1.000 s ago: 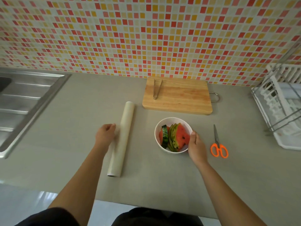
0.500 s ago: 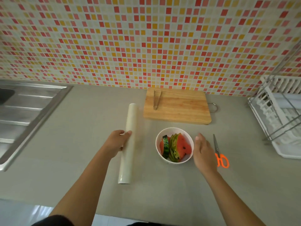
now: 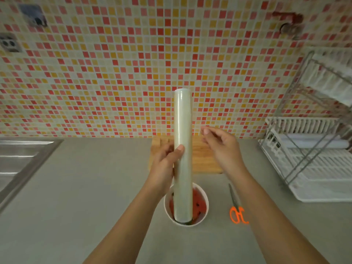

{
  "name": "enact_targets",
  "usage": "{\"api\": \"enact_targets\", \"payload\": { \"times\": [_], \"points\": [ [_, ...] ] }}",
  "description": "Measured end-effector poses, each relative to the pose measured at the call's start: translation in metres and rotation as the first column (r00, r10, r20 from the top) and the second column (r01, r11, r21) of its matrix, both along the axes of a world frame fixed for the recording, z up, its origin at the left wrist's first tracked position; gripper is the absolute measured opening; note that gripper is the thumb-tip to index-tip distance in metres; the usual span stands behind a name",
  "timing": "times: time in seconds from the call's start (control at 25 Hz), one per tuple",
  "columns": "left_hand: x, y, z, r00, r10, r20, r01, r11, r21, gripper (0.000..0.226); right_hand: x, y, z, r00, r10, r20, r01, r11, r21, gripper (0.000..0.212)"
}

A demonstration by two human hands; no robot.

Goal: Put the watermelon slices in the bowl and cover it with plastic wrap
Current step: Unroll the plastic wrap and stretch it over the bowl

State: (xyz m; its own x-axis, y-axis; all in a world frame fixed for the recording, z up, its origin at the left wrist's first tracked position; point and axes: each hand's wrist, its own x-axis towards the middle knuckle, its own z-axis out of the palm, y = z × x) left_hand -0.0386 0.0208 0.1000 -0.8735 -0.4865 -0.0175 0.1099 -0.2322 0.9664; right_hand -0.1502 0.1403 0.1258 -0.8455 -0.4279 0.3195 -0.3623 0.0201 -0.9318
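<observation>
My left hand (image 3: 166,162) grips the pale roll of plastic wrap (image 3: 182,130) near its middle and holds it lifted, lengthwise away from me. The roll hides much of the white bowl (image 3: 203,195) below it. Red watermelon slices (image 3: 199,203) show in the bowl to the right of the roll. My right hand (image 3: 222,147) hovers just right of the roll with its fingers loosely curled and thumb near the fingertips, holding nothing that I can see. It does not touch the roll.
A wooden cutting board (image 3: 204,159) lies behind the hands by the tiled wall. Orange-handled scissors (image 3: 237,209) lie right of the bowl. A white dish rack (image 3: 312,153) stands at the right edge, a steel sink drainer (image 3: 21,164) at the left.
My left hand has lifted the roll off the counter and brought it over the bowl. My right hand rose from beside the bowl to beside the roll. The camera tilted up.
</observation>
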Motion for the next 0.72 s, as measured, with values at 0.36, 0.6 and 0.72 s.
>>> {"api": "enact_targets", "payload": {
  "times": [0.36,0.6,0.72],
  "points": [
    [0.003,0.034,-0.007,0.981,0.194,-0.024,-0.194,0.949,-0.250,0.030,-0.002,-0.014,0.029,0.992,-0.070,0.105,0.085,0.985,-0.151,0.010],
    [0.006,0.034,-0.009,0.966,0.257,-0.011,-0.244,0.904,-0.350,0.025,0.002,-0.021,0.032,0.985,-0.077,0.157,0.114,0.965,-0.238,0.004],
    [0.008,0.032,-0.011,0.959,0.282,-0.003,-0.261,0.886,-0.384,0.029,0.004,-0.024,0.033,0.988,-0.072,0.134,0.099,0.973,-0.210,0.006]
  ]
}}
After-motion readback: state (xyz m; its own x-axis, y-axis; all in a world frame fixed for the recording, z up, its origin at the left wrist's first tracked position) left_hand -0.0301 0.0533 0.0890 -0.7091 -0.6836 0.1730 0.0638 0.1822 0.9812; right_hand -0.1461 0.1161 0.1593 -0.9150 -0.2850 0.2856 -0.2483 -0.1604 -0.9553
